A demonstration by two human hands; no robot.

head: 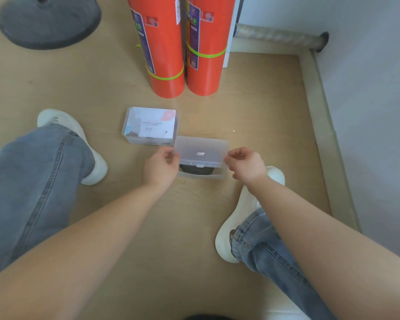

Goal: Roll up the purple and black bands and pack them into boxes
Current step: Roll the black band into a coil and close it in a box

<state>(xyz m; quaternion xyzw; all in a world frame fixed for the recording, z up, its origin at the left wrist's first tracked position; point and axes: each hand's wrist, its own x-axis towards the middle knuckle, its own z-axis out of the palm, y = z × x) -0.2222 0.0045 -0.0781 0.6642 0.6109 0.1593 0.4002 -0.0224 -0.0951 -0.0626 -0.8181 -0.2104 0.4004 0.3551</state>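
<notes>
2 clear plastic boxes lie on the floor in front of the person. The far box (pixel 150 125), with a printed card inside, is closed, and something dark shows through its side wall; I cannot tell if it is a band. The near box (pixel 202 173) is just beside it, to the right and closer to the person, and its lid (pixel 202 150) is raised and tilted.

A rolled black band (pixel 195 170) lies inside the near box, under the lid. No purple band shows clearly in this view.

The left hand (pixel 161 166) pinches the left end of the lid with its fingertips. The right hand (pixel 245 163) is at the right end of the lid with fingers curled, touching or almost touching the edge; I cannot tell if it really grips. The 2 hands are apart, with the lid between them.

The long axis of the box runs left to right, across the person's view, so each hand meets 1 short end. Both hands are about equally near. I judge that the step in hand is closing the lid, and the lid must come down toward the person until the front catch meets the front wall of the box.
</notes>
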